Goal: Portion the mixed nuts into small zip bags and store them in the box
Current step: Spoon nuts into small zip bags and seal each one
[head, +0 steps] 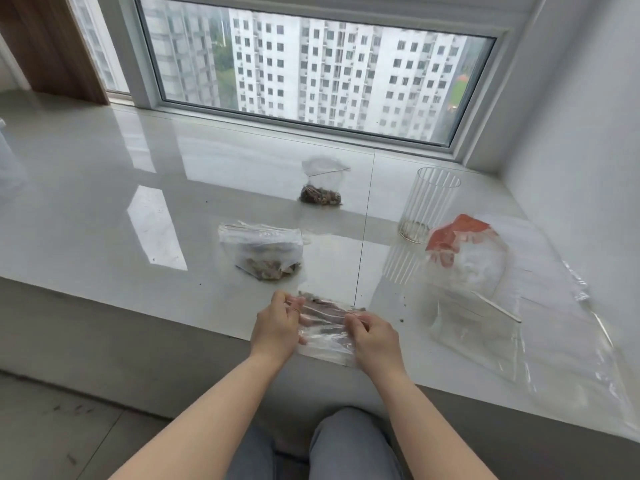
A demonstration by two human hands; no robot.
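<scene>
Both hands [277, 323] [372, 332] pinching zip bag [325, 341], fingers curled

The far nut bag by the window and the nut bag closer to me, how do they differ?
The far bag stands upright and narrow, top loosely open; the near bag is wider and slumps, its top folded over. The far bag's plastic is clear, so its nuts show plainly; the near bag's is cloudier and crinkled, half hiding them. The far bag sits nearer the window; the near bag sits just beyond the hands. Both rest on the sill, untouched, with nuts settled at the bottom.
</scene>
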